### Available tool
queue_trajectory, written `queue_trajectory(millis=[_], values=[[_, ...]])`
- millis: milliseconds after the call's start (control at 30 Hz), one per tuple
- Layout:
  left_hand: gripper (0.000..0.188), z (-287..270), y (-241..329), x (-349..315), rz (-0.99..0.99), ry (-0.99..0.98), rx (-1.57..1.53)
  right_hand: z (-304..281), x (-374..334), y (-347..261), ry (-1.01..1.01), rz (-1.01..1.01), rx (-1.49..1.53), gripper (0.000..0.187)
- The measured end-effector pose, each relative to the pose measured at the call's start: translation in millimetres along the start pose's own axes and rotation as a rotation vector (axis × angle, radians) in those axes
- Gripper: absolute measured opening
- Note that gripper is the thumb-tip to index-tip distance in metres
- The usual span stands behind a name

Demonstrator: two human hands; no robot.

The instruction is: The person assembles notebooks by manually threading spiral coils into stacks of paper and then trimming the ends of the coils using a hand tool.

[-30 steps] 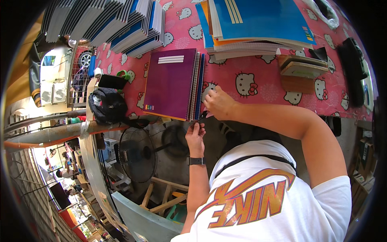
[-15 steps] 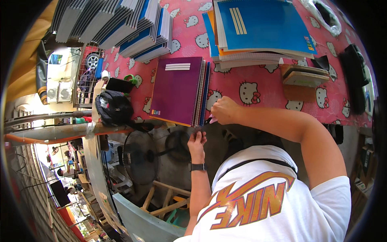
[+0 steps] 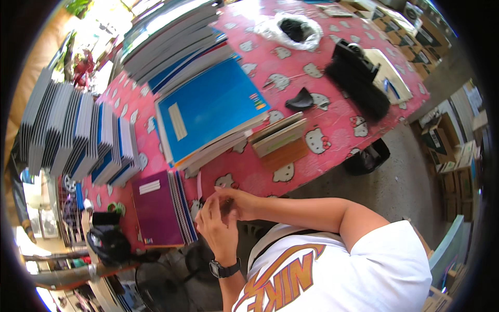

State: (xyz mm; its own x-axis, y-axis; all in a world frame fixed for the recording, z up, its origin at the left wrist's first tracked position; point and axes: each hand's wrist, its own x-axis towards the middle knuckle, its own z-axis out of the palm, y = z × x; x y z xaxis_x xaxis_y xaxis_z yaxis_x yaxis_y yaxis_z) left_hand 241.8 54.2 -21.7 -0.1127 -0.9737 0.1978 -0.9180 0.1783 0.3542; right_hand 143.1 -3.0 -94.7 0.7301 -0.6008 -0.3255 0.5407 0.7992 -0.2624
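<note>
My left hand [image 3: 216, 227], with a black watch on its wrist, is raised by the table's near edge. Its fingers are curved and the thumb stands apart from them. My right hand [image 3: 240, 204] meets it from the right, fingers curled and partly hidden. Between the two hands shows a small dark, brownish bit [image 3: 226, 206], too small to name. To their left lies a short stack of spiral notebooks with a purple cover [image 3: 156, 208] on top, coils facing my hands. A pink strip, perhaps a tool's handle [image 3: 199, 184], is on the tabletop just beyond my fingers.
Blue-covered books [image 3: 213, 112] are piled beyond my hands, with spiral-bound stacks [image 3: 78, 135] at far left. Wooden blocks [image 3: 278, 136], a black curved piece [image 3: 300, 99], a long black object [image 3: 358, 83] and a plastic bag [image 3: 291, 30] sit on the pink tablecloth [image 3: 338, 161]. A fan stands below.
My view has swung to the right. My right hand has let go of the pink-handled tool. Both hands have left the notebooks' lower corner and come together.
</note>
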Motion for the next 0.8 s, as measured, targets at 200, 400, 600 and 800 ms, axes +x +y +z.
queue_trajectory(millis=[200, 400, 600, 800], values=[[0.058, -0.2, -3.4, 7.6, -0.064, 0.325, -0.300, -11.7, -128.1, -125.3, 0.287, -0.679, -0.262, 0.021], [0.058, 23.7, -124.3, -33.9, -0.577, 0.826, -0.229, -22.3, -209.3, -381.4, 1.299, -2.112, -1.320, 0.042], [0.095, 23.7, -155.6, -61.6, -1.234, 0.721, -1.430, 10.3, -210.5, -388.8, 0.924, -1.829, -1.023, 0.047], [0.080, 41.8, -195.5, -73.7, -1.271, 0.560, -1.580, 49.4, -117.4, -171.6, 0.282, -0.852, -1.240, 0.019]])
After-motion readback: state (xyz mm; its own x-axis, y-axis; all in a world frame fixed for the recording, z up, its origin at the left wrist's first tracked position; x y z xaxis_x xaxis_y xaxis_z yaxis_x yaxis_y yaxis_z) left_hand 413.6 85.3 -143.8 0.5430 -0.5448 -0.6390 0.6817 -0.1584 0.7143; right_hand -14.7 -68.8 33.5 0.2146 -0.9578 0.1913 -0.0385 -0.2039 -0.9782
